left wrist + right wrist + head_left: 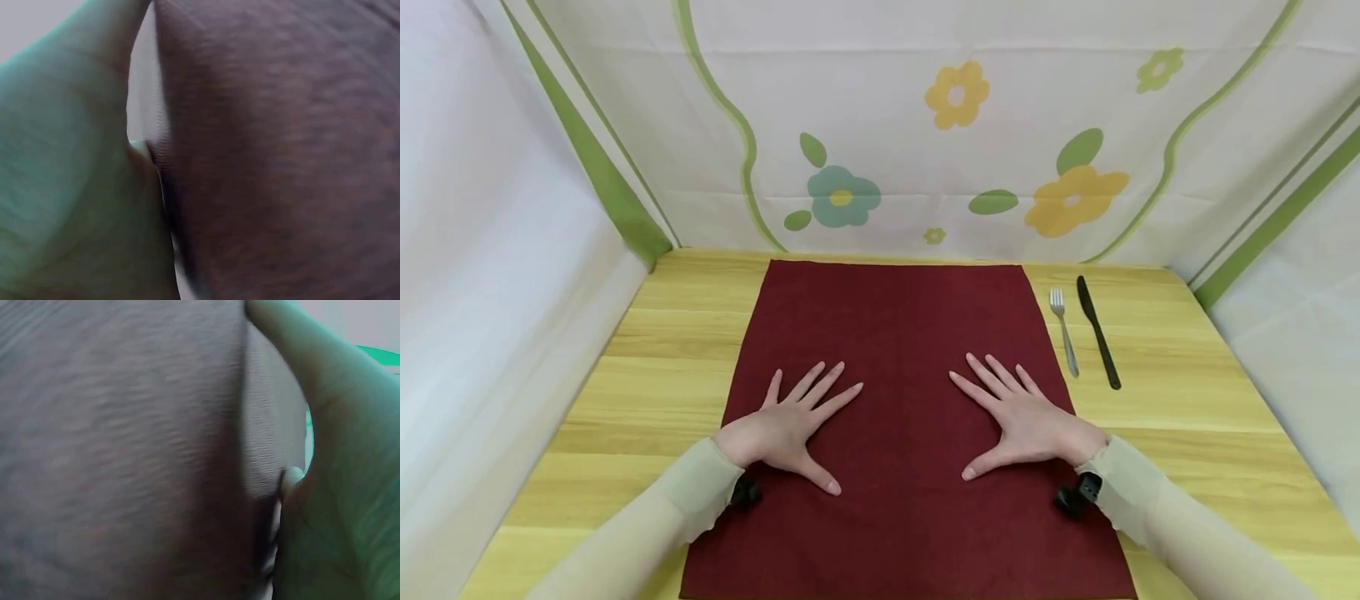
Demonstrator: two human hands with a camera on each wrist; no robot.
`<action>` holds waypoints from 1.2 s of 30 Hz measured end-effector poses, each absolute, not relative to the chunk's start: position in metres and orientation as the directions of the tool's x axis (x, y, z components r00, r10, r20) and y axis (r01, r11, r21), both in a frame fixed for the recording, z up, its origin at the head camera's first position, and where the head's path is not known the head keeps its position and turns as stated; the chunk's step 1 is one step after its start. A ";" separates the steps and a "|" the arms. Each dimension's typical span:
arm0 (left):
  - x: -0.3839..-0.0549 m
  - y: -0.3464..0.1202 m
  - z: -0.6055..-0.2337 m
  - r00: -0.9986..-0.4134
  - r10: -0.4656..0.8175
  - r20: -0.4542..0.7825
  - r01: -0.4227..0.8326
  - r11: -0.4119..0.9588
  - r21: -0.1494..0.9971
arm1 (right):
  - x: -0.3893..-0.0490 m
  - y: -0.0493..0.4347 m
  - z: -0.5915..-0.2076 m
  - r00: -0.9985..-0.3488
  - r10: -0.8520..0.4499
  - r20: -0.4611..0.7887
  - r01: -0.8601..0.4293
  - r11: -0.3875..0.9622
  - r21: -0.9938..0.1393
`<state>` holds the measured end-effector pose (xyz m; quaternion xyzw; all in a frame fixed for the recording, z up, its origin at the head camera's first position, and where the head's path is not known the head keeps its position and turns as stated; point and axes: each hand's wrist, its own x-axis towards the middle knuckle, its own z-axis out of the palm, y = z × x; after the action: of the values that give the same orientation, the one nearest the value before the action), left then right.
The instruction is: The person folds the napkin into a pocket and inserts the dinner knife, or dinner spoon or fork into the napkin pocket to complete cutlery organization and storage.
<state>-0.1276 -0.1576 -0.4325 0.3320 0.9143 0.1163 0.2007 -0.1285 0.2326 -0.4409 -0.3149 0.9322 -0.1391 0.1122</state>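
A dark red cloth [902,333] lies spread flat over the middle of the wooden table. On its left half rests my left hand [790,429], palm down with the fingers spread and straight. My right hand [1030,425] lies the same way on the right half, thumb pointing inward. Neither hand holds anything. Close up in the left wrist view, the cloth [281,156] fills the right side beside the left hand [69,169]. The right wrist view has the cloth [119,456] on the left and the right hand [344,469] along the right edge.
A silver fork [1063,329] and a black knife [1098,333] lie on the table [1195,417] to the right of the cloth. Behind the table hangs a white curtain [880,100] with printed flowers. White fabric [497,275] also stands along the left side.
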 end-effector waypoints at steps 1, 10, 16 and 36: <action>-0.128 -0.157 -0.431 -0.698 0.658 -0.281 0.558 0.747 0.363 | -0.130 0.233 -0.440 -0.776 -0.617 -0.132 -0.544 0.760 -0.356; -0.187 -0.164 -0.407 -0.815 0.579 0.010 0.525 0.731 0.435 | -0.188 0.258 -0.404 -0.899 -0.438 -0.011 -0.355 0.742 -0.569; -0.243 -0.180 -0.395 -0.904 0.413 0.110 0.396 0.712 0.580 | -0.229 0.280 -0.382 -0.975 -0.219 0.043 -0.189 0.711 -0.677; -0.300 -0.220 -0.417 -0.995 0.046 -0.091 -0.050 0.552 0.833 | -0.297 0.296 -0.413 -0.997 -0.027 -0.066 0.040 0.566 -0.823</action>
<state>-0.3000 -0.2202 -0.4174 -0.0013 0.8793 0.4735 0.0508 -0.2972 0.2961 -0.4134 0.0037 0.8842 -0.4658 0.0355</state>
